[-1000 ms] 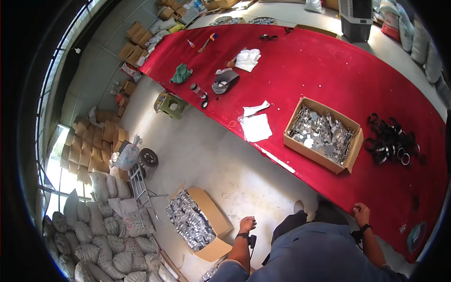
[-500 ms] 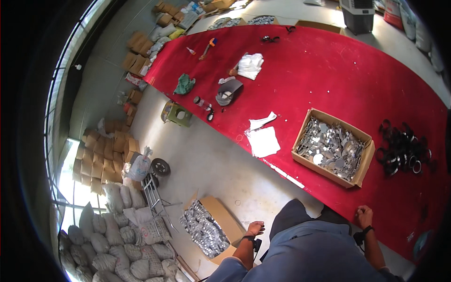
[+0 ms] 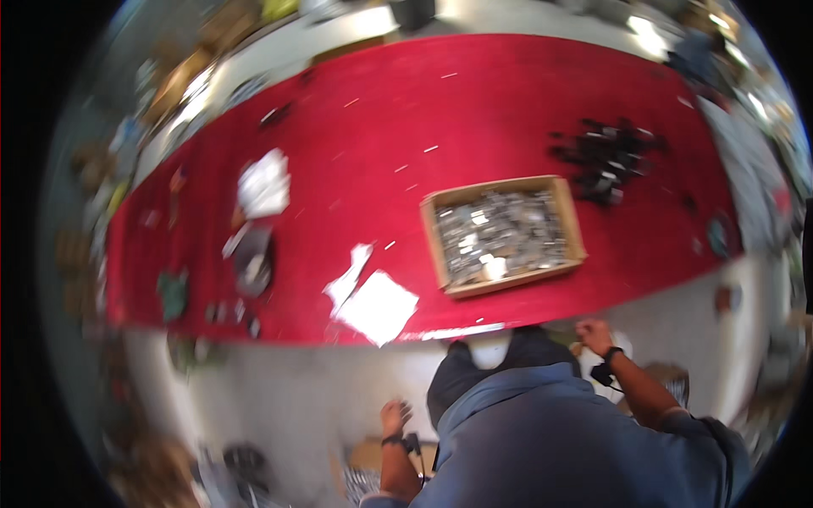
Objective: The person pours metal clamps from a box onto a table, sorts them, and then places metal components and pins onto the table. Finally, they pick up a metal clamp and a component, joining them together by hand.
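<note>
My left hand [image 3: 395, 416] hangs below the table's near edge, apart from everything. Its fingers look loosely parted, with nothing seen in them. My right hand [image 3: 596, 337] is just off the same edge, to the right of my legs; blur hides how its fingers are set. Nearest in front of me, a cardboard box [image 3: 569, 222] full of small shiny metal pieces [image 3: 500, 230] stands on the red-covered table [image 3: 356, 161]. White sheets [image 3: 378, 306] lie left of it. Behind it to the right is a heap of black ring-like bands [image 3: 611, 159].
Farther left on the table are a white cloth [image 3: 264, 183], a grey cap-like item [image 3: 252, 261] and a green cloth [image 3: 173, 293]. An open carton with metal parts [image 3: 362, 481] stands on the floor near my left hand. A person [image 3: 699, 56] is at the far right.
My view has swung to the right, smearing the picture; the table now lies across it. My right hand, earlier over the table's edge, is now just off it. My left hand still hangs low.
</note>
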The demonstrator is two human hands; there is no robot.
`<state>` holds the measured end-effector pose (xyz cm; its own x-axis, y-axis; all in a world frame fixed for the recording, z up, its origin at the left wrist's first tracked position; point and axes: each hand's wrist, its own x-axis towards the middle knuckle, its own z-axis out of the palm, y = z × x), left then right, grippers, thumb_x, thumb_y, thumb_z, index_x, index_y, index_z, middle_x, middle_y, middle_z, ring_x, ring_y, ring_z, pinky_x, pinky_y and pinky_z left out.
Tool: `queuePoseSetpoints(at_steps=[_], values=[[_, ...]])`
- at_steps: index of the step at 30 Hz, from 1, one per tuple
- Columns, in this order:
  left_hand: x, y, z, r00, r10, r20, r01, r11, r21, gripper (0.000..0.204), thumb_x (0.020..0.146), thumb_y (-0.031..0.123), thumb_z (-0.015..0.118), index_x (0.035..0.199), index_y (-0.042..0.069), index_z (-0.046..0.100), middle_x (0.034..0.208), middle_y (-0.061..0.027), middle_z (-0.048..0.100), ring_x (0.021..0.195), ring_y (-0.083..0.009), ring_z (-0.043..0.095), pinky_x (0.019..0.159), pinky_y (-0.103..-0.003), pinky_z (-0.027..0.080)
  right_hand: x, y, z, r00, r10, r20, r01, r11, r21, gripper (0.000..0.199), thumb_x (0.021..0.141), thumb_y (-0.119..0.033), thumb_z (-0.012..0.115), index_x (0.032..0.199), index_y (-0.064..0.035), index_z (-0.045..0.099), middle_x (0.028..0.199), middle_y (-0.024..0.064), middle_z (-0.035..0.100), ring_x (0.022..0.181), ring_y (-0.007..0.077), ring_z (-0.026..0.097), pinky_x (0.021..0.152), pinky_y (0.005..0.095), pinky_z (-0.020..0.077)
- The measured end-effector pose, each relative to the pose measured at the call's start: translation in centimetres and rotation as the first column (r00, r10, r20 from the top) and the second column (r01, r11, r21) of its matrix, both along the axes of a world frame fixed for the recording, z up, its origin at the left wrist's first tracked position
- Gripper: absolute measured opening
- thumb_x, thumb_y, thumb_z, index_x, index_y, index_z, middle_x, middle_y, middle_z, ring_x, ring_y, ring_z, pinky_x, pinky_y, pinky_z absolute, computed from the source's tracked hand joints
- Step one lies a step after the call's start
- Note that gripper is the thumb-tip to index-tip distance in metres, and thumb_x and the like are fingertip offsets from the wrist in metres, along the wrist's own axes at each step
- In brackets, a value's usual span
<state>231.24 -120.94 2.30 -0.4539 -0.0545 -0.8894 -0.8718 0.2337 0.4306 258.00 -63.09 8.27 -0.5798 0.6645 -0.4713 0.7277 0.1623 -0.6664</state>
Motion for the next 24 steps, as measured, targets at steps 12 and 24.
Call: queuePoseSetpoints(at_steps=[12, 24], values=[[-15.0, 2.3, -0.8, 0.939, -0.342, 0.031, 0.342, 0.939, 0.028, 0.038, 0.102, 0.022, 0.057, 0.131, -0.003, 0.049, 0.120, -0.0247, 0.065, 0.101, -0.0405, 0.070, 0.077, -0.051, 0.062, 8.1, -14.2, 2.0, 0.908, -0.366, 0.206, 0.363, 0.930, 0.052, 0.018, 0.085, -0.013, 0.061, 0.091, -0.0033, 0.075, 0.083, 0.0141, 0.075, 0.081, 0.0267, 0.074, 0.077, 0.0403, 0.0581], [-9.2, 9.7, 1.9, 0.932, -0.356, -0.070, 0.360, 0.931, 0.058, 0.019, 0.101, 0.026, 0.062, 0.105, 0.007, 0.066, 0.091, -0.0039, 0.068, 0.082, -0.0180, 0.068, 0.069, -0.035, 0.058, 11.6, -10.1, -3.8, 0.897, -0.427, -0.112, 0.416, 0.902, -0.113, 0.019, 0.094, -0.007, 0.056, 0.078, -0.0022, 0.065, 0.063, 0.0050, 0.060, 0.054, 0.0182, 0.062, 0.048, 0.0342, 0.0506]])
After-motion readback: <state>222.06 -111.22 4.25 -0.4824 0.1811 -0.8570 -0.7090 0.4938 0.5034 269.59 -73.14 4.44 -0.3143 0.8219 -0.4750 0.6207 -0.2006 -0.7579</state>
